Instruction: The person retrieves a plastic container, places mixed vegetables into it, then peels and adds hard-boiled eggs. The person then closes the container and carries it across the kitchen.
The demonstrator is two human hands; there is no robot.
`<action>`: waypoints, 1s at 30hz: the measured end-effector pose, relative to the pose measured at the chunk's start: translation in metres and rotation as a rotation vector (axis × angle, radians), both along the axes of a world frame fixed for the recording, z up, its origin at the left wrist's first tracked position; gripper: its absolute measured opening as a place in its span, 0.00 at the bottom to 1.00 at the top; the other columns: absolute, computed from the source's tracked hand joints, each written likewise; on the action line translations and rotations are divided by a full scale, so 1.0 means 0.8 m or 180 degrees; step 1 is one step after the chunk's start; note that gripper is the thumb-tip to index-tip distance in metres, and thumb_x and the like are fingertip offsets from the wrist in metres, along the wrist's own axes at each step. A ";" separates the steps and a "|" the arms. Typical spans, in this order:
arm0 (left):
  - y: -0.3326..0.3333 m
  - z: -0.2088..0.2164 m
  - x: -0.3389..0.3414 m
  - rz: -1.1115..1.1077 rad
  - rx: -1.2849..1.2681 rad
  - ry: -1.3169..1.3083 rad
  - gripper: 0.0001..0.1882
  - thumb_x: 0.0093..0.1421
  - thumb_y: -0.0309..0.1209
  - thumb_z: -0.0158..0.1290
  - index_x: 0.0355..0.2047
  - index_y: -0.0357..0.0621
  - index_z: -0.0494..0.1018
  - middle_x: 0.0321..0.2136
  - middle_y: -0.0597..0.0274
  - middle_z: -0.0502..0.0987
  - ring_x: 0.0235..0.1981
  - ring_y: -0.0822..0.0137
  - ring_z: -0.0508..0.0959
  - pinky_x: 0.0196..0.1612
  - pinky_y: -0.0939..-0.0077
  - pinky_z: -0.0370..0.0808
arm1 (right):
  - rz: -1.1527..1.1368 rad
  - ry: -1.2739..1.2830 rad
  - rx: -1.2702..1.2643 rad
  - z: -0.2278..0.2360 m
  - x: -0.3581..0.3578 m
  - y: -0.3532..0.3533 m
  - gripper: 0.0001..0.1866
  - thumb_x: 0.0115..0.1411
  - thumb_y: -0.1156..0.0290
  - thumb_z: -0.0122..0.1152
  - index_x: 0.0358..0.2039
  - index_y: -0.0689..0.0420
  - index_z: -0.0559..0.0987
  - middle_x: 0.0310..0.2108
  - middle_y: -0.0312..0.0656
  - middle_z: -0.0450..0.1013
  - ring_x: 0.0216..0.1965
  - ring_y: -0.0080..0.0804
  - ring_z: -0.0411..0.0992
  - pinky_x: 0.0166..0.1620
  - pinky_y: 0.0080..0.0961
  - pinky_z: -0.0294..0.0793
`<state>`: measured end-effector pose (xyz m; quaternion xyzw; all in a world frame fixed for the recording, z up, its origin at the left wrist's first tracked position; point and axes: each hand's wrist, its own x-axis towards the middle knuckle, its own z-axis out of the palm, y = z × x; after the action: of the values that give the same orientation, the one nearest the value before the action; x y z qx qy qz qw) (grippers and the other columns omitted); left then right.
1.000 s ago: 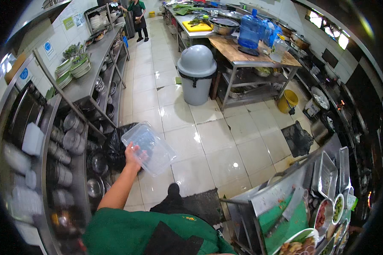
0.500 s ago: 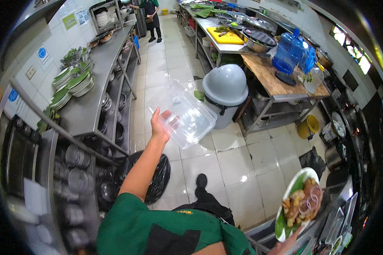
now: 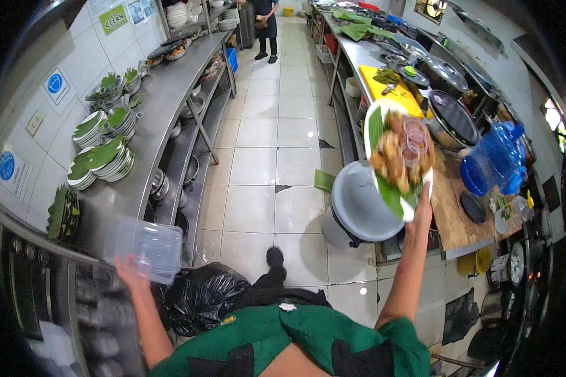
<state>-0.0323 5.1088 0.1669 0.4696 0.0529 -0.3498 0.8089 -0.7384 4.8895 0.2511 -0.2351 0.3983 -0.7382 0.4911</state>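
Observation:
My left hand [image 3: 134,274] grips a clear plastic food container [image 3: 156,246], blurred by motion, beside the near end of the left steel counter [image 3: 163,110]. My right hand [image 3: 424,200] holds up a white oval plate [image 3: 410,214] by its near edge, the fingers partly hidden beneath it. On the plate lie a green leaf [image 3: 388,196] and browned fried meat [image 3: 393,154] topped with onion rings [image 3: 415,139]. From my view the plate overlaps the grey bin [image 3: 361,210] and the edge of the right bench.
Stacked leaf-lined plates [image 3: 107,163] stand on the left counter. A black garbage bag [image 3: 204,295] sits by my feet. On the right are a yellow cutting board [image 3: 405,97], a blue water jug [image 3: 492,160] and a wooden worktop [image 3: 443,204]. A person [image 3: 267,28] stands far down the aisle.
My left hand has carried the container left, from over the aisle to the left counter. My right hand has brought the plate of meat up from the lower right. The view has turned.

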 end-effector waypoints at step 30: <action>-0.726 -0.053 -0.110 0.1482 0.0740 0.0040 0.31 0.49 0.61 0.55 0.35 0.46 0.64 0.41 0.62 0.63 0.42 0.60 0.65 0.45 0.63 0.64 | -0.1625 -0.0799 0.1145 -0.224 -0.107 -1.415 0.35 0.56 0.47 0.59 0.49 0.69 0.68 0.43 0.51 0.72 0.39 0.47 0.75 0.36 0.45 0.79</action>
<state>-0.1206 4.5282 0.1244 0.5324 0.2044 -0.1486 0.8079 -0.8238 3.7573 0.0722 0.0555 0.5046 -0.7784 0.3692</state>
